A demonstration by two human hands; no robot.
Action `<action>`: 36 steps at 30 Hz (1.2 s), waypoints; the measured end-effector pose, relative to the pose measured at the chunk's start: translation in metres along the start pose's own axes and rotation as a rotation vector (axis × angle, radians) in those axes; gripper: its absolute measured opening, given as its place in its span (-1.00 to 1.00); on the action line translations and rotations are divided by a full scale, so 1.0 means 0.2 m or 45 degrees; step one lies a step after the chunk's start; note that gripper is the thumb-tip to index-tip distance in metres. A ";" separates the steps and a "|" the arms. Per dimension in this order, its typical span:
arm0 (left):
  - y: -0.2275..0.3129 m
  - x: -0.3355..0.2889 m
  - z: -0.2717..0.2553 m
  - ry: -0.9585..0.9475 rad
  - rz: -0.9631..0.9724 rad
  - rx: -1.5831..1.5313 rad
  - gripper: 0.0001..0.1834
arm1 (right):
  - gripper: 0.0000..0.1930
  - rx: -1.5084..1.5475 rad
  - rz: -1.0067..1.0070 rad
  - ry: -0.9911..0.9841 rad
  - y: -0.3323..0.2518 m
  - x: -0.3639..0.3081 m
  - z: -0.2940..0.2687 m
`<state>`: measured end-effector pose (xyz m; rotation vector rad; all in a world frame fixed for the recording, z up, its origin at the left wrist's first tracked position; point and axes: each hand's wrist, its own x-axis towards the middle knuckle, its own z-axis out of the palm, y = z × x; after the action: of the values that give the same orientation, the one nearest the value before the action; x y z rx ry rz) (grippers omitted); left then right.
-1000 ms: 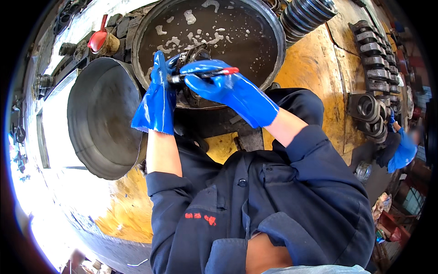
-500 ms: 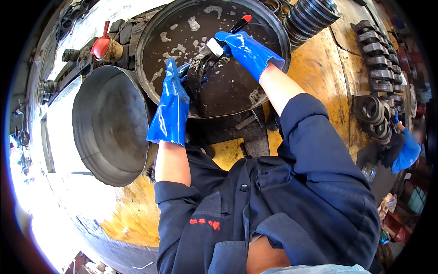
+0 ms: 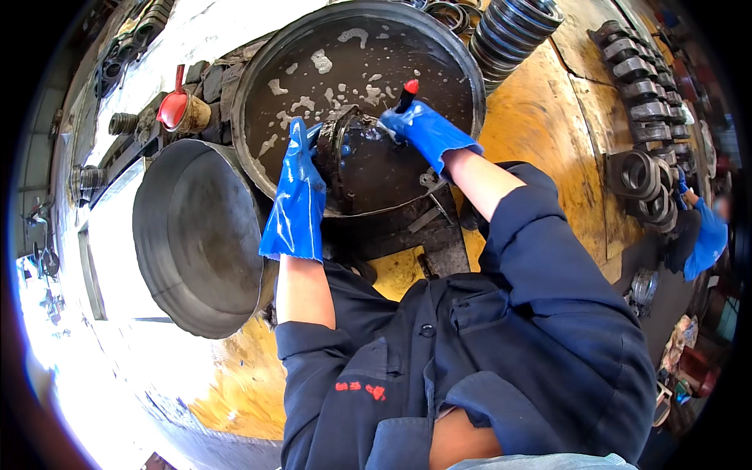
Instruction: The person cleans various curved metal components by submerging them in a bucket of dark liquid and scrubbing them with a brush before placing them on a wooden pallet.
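Note:
My left hand (image 3: 296,188), in a long blue rubber glove, grips a dark, wet metal ring (image 3: 335,153) that stands on edge. The ring is partly inside a wide round basin (image 3: 479,90) of dark, foam-flecked liquid (image 3: 384,176). The left fingers are partly hidden behind the ring. My right hand (image 3: 423,133), gloved the same way, is closed around a brush (image 3: 406,97) with a black handle and red tip. The brush's head points toward the ring's inner side; its bristles are hard to make out among splashes.
A deep grey metal tub (image 3: 200,235) stands left of the basin. Beyond it, a red scoop (image 3: 173,108) rests in a tan bucket (image 3: 197,117). Dark rings (image 3: 513,39) are stacked at the far right of the basin. Heavy metal parts (image 3: 646,102) and a co-worker's blue sleeve (image 3: 708,239) are farther right.
My right hand has come down and nearer with the brush, whose handle now stands more upright. Its white bristles, plain before, are now obscured. My left hand keeps hold of the ring.

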<state>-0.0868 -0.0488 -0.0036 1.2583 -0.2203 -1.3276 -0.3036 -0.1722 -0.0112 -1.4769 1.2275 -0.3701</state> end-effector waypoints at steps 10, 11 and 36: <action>0.01 -0.02 0.05 0.041 -0.004 -0.081 -0.22 | -0.73 0.314 -0.190 -0.263 -0.37 -0.17 0.12; 0.00 0.00 0.01 -0.006 0.011 -0.079 -0.22 | -0.75 0.245 -0.227 -0.341 -0.39 -0.17 0.17; -0.07 -0.02 0.12 0.121 0.778 1.526 -0.24 | -0.90 0.707 -0.109 0.036 0.06 0.13 -0.09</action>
<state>-0.1150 -0.0549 -0.0030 1.9777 -1.3556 -0.5224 -0.3126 -0.2003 -0.0256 -1.0457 0.9787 -0.7268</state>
